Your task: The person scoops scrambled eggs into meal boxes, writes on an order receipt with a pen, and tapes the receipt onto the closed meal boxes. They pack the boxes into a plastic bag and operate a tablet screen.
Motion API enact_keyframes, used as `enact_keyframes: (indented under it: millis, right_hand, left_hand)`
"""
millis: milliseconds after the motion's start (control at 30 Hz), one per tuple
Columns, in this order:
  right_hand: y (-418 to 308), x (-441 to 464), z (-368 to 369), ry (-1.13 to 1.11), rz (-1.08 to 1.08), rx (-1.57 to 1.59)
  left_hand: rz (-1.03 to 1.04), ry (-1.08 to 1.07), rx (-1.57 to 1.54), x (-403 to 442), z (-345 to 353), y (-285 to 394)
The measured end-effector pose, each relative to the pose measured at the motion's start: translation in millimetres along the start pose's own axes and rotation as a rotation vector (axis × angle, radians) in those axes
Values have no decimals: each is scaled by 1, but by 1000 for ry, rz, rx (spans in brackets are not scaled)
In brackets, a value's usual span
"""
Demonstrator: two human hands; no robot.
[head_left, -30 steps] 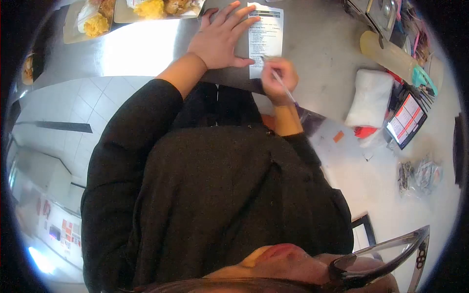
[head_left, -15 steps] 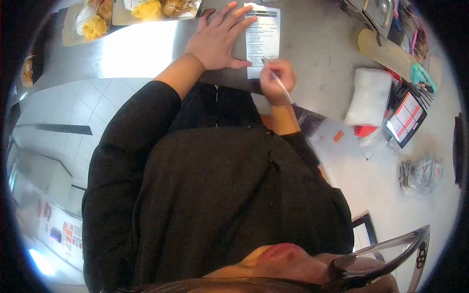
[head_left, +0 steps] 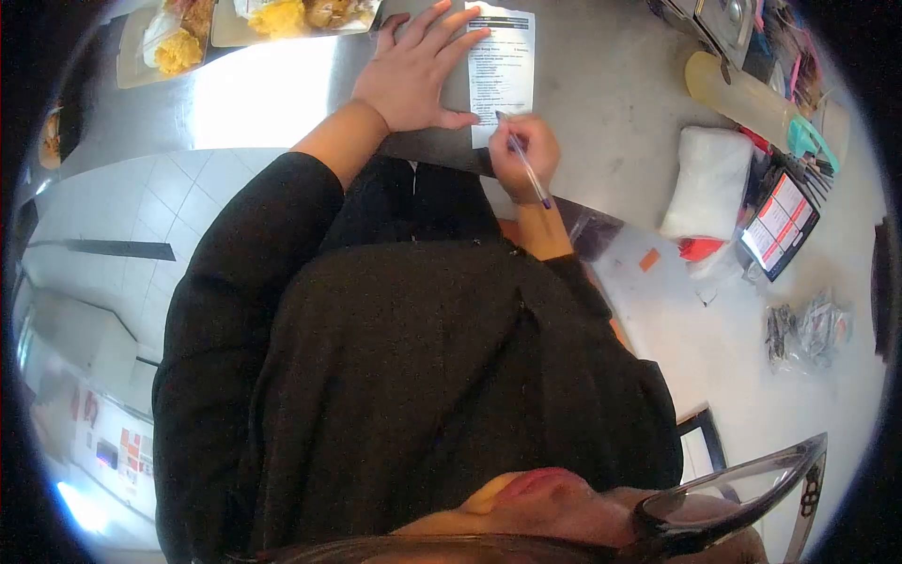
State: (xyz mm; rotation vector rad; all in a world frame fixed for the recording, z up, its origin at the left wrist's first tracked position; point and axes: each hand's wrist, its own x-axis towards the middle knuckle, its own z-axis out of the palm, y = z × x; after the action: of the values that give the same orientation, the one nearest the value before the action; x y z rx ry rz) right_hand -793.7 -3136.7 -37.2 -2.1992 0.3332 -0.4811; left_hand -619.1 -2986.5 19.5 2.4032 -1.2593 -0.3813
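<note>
A long printed receipt lies flat on the grey metal counter. My left hand is spread open on the counter, with its fingertips and thumb reaching over the receipt's left edge. In my right hand is a clear ballpoint pen, gripped near its point. The pen's tip rests on or just above the lower part of the receipt; which of the two I cannot tell.
Food boxes with yellow rice stand at the top left. At the right are a white cloth bundle, a tablet with a lit screen, a beige container and crumpled plastic wrapping.
My right hand and the pen have moved slightly left, and the pen now tilts more upright along the hand. My left hand stays spread on the counter and receipt.
</note>
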Motion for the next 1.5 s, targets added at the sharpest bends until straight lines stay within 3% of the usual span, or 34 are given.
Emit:
enact_keyframes:
  millis: [333,633,933,1033,1233,1333,1433,1500]
  right_hand:
    - [-3,2,1,8,-62,-15]
    - [3,-8,-2,256,64,162]
    - [-4,-8,-16,-55,14,163]
    - [0,-9,-9,155,23,33]
    - [-3,-8,-12,-24,-53,3]
    - [-8,-7,-7,38,54,-36]
    - [0,-7,-7,102,-39,-71]
    - [7,0,-10,195,214,212]
  left_hand:
    - [14,24,-13,-1,4,-2]
    - [4,6,6,-1,0,-1]
    - [-3,34,66,1,6,1]
    - [-3,36,52,0,4,0]
    - [-9,23,26,0,6,-1]
    - [-8,24,13,-1,5,-1]
    - [-11,7,20,1,2,-1]
    - [-27,-17,28,0,-1,2]
